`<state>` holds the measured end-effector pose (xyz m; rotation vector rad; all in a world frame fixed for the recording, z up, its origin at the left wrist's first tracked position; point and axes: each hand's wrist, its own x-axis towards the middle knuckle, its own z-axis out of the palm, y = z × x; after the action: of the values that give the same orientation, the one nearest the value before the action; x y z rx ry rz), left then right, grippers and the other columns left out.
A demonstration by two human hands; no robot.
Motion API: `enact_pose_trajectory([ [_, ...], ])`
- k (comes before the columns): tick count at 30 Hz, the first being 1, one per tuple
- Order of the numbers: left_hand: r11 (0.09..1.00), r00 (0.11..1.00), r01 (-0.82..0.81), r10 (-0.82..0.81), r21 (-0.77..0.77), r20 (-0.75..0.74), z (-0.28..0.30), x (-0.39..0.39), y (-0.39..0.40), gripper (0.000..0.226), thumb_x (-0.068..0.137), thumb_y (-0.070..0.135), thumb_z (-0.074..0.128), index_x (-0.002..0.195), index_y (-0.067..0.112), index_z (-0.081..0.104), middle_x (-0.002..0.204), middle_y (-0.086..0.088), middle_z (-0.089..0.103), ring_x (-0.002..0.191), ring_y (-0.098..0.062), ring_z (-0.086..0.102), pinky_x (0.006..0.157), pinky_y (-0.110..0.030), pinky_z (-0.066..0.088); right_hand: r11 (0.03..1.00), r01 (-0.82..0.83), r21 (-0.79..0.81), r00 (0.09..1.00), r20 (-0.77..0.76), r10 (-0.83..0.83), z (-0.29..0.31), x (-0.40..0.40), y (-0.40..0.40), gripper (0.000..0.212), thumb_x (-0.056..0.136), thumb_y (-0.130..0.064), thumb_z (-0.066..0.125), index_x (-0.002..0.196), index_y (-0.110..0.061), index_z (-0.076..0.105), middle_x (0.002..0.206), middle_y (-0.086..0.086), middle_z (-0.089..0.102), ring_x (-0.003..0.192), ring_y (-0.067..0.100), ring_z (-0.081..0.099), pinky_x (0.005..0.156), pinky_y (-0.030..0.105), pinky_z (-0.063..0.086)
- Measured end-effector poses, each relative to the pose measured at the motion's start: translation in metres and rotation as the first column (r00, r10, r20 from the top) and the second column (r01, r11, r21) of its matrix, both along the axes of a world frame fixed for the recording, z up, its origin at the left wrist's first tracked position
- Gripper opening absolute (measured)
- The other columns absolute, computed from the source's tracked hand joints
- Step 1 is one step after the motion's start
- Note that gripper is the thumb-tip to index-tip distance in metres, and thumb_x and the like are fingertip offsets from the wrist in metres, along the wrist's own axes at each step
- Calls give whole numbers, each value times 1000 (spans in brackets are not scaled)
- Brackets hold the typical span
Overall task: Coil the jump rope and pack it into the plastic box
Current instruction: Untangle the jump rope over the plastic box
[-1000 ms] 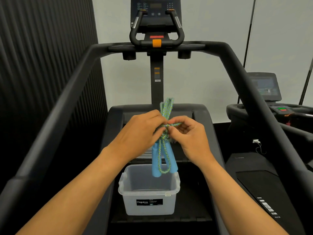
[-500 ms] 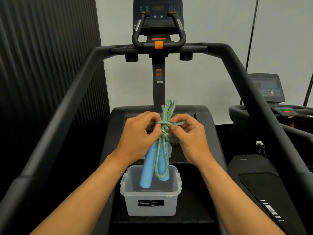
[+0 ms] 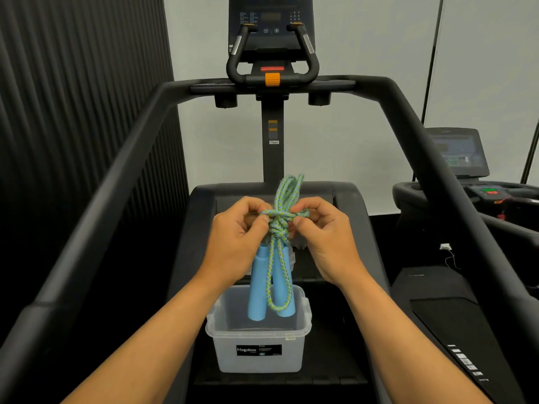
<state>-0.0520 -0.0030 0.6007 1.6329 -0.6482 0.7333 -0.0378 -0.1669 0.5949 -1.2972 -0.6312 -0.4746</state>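
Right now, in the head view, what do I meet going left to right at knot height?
Left treadmill handrail → left hand → jump rope knot → right hand → right treadmill handrail → neighbouring treadmill.

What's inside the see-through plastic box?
The plastic box looks empty. The jump rope with its blue handles hangs above it, hiding part of the box's far wall.
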Motion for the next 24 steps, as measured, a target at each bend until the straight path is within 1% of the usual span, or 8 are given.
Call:
enact_pose_trajectory([
  [2,1000,999,30,-30,1,-36,1,0,2,13,88,10,57,84,21,64,77,11,72,73,-7,67,74,-27,57,1000,5,-10,1000,-6,-5,0,-1,0,36,90,22,53,84,-11,67,64,-4,71,56,6,63,59,17,52],
  [4,994,999,45,-43,97,-15,4,-1,4,15,86,5,58,83,19,61,79,8,72,73,-9,69,73,-32,59,999,12,-37,1000,-16,-12,-1,-3,0,35,90,22,53,85,-10,66,62,-6,70,55,3,62,55,14,49],
  [7,896,954,-214,105,390,281,12,-3,7,13,83,2,67,87,14,65,78,6,68,70,-12,66,68,-34,55,996,20,-88,1000,-16,-22,-2,-6,0,33,90,20,55,86,-11,67,65,-8,72,57,1,64,56,13,49],
  [10,809,881,-375,160,452,445,16,-6,8,6,87,7,70,91,11,68,80,1,69,70,-18,64,67,-38,52,996,21,-92,1000,-7,-22,0,-8,-1,33,90,20,57,87,-11,68,67,-7,73,60,1,66,57,14,51],
  [15,920,947,-253,172,299,272,7,-9,8,6,93,11,65,88,15,65,69,2,68,60,-19,66,60,-41,54,998,-6,-59,1000,-2,6,0,-10,4,34,90,21,55,85,-11,67,67,-8,73,59,0,65,58,14,51],
  [18,984,990,-117,104,137,98,1,-7,7,10,92,14,66,89,22,69,77,7,75,70,-11,73,70,-34,60,999,-20,-39,1000,6,20,0,-9,6,37,91,17,57,84,-16,70,68,-7,72,60,4,65,58,17,53],
  [22,999,998,-9,6,-40,-57,-4,-4,4,27,94,-1,65,88,25,70,80,13,75,77,-3,70,75,-22,55,1000,-21,-18,1000,14,22,1,-6,8,44,89,15,57,81,-25,74,67,-4,70,58,8,63,58,20,54],
  [24,992,993,27,-40,-120,-109,-6,-4,3,28,95,-3,62,88,23,70,80,12,76,76,-4,70,76,-25,53,1000,-25,-17,1000,16,26,1,-6,8,47,89,16,56,80,-26,75,67,-4,70,57,9,62,59,21,55],
])
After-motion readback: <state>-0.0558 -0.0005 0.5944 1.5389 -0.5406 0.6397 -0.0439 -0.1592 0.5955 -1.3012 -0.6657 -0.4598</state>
